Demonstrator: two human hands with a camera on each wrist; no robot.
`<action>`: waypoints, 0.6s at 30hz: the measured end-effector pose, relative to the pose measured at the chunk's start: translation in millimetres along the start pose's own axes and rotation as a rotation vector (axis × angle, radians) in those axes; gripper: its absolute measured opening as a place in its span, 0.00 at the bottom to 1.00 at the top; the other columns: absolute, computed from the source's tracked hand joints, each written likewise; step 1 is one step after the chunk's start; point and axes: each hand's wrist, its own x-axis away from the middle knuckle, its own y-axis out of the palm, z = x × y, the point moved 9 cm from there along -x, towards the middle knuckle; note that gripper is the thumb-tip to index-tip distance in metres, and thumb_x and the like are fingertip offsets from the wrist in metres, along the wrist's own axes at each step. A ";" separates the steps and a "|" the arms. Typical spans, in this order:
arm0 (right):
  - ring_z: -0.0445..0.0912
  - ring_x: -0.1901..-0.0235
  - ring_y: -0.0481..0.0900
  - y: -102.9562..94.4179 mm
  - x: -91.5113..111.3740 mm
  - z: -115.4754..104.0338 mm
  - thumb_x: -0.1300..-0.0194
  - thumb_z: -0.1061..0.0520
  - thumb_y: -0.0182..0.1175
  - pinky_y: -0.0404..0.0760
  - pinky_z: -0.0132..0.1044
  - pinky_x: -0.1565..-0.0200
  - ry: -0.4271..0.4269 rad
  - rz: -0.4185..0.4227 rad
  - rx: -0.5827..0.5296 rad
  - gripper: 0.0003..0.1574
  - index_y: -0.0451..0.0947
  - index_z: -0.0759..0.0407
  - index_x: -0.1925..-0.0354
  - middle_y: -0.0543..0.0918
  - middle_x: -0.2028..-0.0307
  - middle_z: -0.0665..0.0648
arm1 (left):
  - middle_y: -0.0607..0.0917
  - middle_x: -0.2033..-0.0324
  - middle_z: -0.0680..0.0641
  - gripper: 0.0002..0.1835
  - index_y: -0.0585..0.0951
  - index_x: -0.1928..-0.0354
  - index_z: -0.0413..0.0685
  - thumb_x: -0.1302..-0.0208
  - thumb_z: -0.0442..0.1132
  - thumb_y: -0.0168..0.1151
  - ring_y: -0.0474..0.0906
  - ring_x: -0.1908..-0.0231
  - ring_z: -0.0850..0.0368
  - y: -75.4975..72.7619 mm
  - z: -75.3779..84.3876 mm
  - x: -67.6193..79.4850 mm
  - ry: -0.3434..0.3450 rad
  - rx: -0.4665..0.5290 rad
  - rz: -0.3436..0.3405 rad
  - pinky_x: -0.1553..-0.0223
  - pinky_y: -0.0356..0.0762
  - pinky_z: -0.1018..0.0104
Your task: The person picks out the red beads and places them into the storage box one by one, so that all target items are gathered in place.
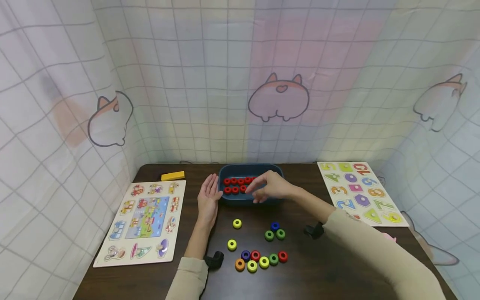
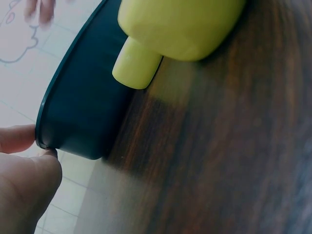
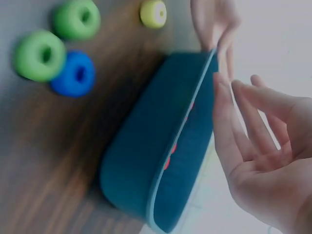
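Note:
A dark blue bin [image 1: 252, 201] stands at the back of the table with several red rings [image 1: 235, 190] in rows inside it. My left hand [image 1: 208, 197] lies along the bin's left side, fingers straight, and touches its rim [image 2: 41, 109] at the corner. Over the right part of the bin hovers my right hand [image 1: 273, 186], fingers loosely bent. In the right wrist view its thumb and fingertips [image 3: 222, 80] come near each other beside the rim, and nothing shows between them. It hides part of the red rings.
Yellow [image 1: 237, 223], green [image 1: 269, 236], blue [image 1: 275, 226], red [image 1: 283, 256] and orange [image 1: 240, 264] rings lie in front of the bin. A picture puzzle board [image 1: 179, 223] lies left, with a yellow block [image 1: 173, 176] behind it. A number board [image 1: 356, 175] lies right.

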 end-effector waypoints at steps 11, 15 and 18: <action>0.54 0.74 0.86 43.2 102.1 44.9 0.47 0.65 0.71 0.86 0.48 0.72 0.125 -0.132 0.116 0.12 0.87 0.59 0.61 0.88 0.67 0.60 | 0.59 0.27 0.39 0.38 0.59 0.28 0.41 0.40 0.11 0.45 0.57 0.28 0.53 -2.3 -2.4 0.7 -0.009 0.007 0.000 0.29 0.50 0.52; 0.53 0.77 0.86 57.9 123.6 67.9 0.52 0.65 0.75 0.85 0.48 0.75 0.175 -0.144 0.110 0.15 0.87 0.57 0.63 0.88 0.69 0.58 | 0.61 0.28 0.41 0.38 0.60 0.29 0.41 0.40 0.10 0.44 0.58 0.28 0.52 -2.7 -2.0 0.4 -0.006 0.012 0.008 0.29 0.53 0.55; 0.56 0.77 0.85 66.1 133.6 79.5 0.52 0.66 0.74 0.85 0.50 0.75 0.189 -0.146 0.057 0.15 0.87 0.57 0.63 0.88 0.70 0.58 | 0.60 0.27 0.40 0.38 0.59 0.28 0.40 0.40 0.10 0.44 0.57 0.28 0.52 -1.0 -2.2 -0.2 -0.006 0.016 0.000 0.29 0.51 0.53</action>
